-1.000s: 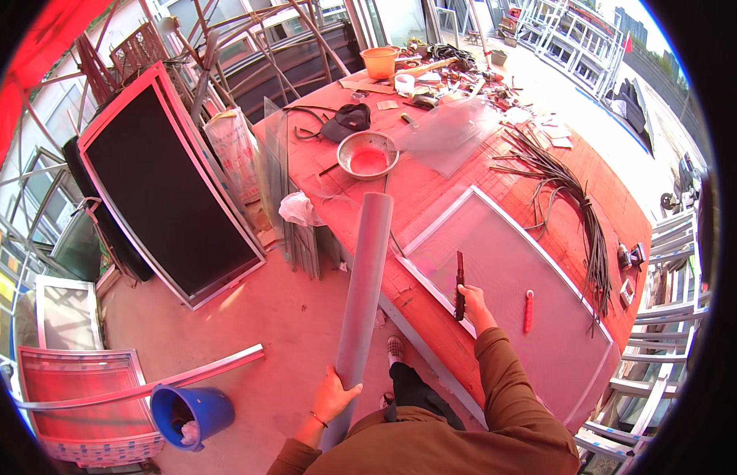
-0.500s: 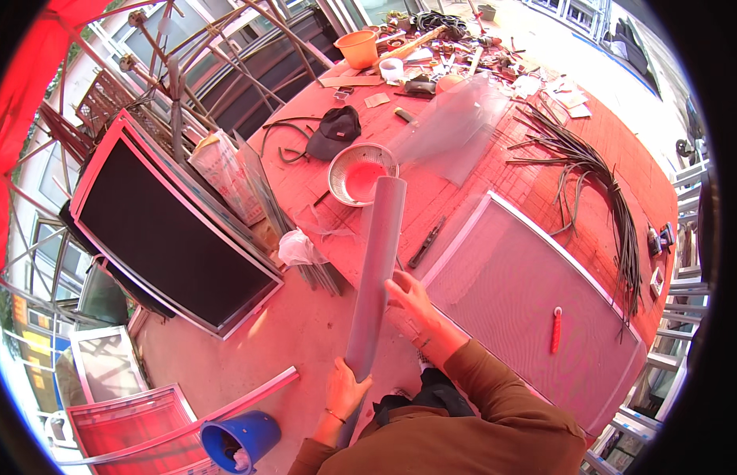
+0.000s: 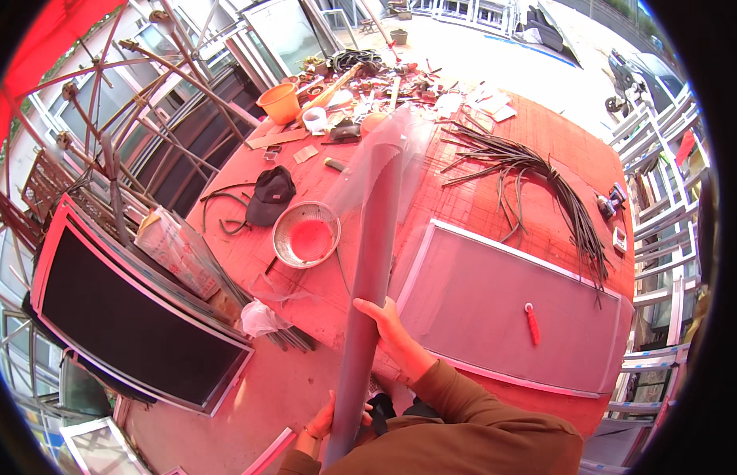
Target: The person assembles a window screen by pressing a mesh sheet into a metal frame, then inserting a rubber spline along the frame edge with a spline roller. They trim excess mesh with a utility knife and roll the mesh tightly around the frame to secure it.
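Observation:
A long grey roll of screen mesh point(image 3: 370, 237) stands tilted in front of me, its far end over the red table. Low on the roll, my left hand point(image 3: 324, 417) grips its left side, with fingertips showing on the right side. Higher up, my right hand point(image 3: 391, 332) holds the right side, thumb across the front and the other fingers mostly hidden behind. Just right of the roll, a framed window screen point(image 3: 479, 293) lies flat on the table. A red-handled roller tool point(image 3: 531, 324) rests on its mesh.
On the red table point(image 3: 432, 190) lie a metal strainer bowl point(image 3: 283, 237), a black cap point(image 3: 270, 196), clear plastic sheeting point(image 3: 345, 182) and a bundle of dark rubber strips point(image 3: 554, 186). An orange bucket point(image 3: 280, 104) and tool clutter fill the far end. Dark screen panels point(image 3: 139, 317) lean at left.
My view has shifted, so the table sits further left and lower. The roll stands more upright in view, and my right hand now wraps it with the thumb across the front.

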A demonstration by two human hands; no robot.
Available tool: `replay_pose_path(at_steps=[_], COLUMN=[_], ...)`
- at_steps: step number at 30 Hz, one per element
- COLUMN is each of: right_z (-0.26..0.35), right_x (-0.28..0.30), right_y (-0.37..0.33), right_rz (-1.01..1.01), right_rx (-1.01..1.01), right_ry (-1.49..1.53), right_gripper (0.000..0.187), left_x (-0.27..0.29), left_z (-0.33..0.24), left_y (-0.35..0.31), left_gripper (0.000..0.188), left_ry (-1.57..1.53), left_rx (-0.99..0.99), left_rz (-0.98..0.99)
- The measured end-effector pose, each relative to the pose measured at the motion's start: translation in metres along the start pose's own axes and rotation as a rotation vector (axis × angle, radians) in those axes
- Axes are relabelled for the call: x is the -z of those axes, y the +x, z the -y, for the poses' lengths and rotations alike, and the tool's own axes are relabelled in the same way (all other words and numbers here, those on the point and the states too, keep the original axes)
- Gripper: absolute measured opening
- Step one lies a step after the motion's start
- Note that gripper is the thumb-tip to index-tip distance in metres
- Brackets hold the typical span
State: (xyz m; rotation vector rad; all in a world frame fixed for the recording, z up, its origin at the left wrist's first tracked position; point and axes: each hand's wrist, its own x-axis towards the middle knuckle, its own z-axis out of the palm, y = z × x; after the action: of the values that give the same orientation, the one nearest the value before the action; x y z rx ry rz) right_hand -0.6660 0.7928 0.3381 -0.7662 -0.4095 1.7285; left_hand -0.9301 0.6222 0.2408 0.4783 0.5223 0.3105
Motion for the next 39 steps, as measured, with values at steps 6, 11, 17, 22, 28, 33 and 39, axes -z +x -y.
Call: replay_pose_path(at_steps=[6, 11, 17, 22, 28, 33, 39], right_z=[0.011, -0.001, 0.019, 0.043, 0.061, 0.074, 0.062], right_x=[0.01, -0.006, -0.004, -0.003, 0.011, 0.043, 0.088], right_y=[0.052, 0.054, 0.053, 0.075, 0.111, 0.139, 0.218], right_rz=[-0.345, -0.49, -0.005, -0.101, -0.424, 0.01, 0.36], right_rx=[0.251, 0.289, 0.204, 0.198, 0.314, 0.084, -0.165], right_ry=[-0.13, -0.142, 0.215, 0.085, -0.124, 0.096, 0.247], right_gripper=[0.029, 0.032, 0.033, 0.03, 0.029, 0.03, 0.042], left_x=[-0.06, -0.063, -0.029, -0.059, -0.077, -0.07, -0.082], left_z=[-0.054, -0.086, -0.126, -0.132, -0.117, -0.12, -0.114], left_y=[0.006, -0.01, -0.027, 0.007, 0.049, 0.049, 0.037], left_gripper=[0.071, 0.065, 0.066, 0.065, 0.065, 0.067, 0.079], left_ry=[0.975, 1.232, 0.496, 0.792, 1.4, 0.807, 0.39], left_rx=[-0.303, -0.341, -0.174, -0.455, -0.381, -0.274, 0.048], left_rz=[-0.613, -0.915, -0.182, -0.427, -1.117, -0.709, -0.677])
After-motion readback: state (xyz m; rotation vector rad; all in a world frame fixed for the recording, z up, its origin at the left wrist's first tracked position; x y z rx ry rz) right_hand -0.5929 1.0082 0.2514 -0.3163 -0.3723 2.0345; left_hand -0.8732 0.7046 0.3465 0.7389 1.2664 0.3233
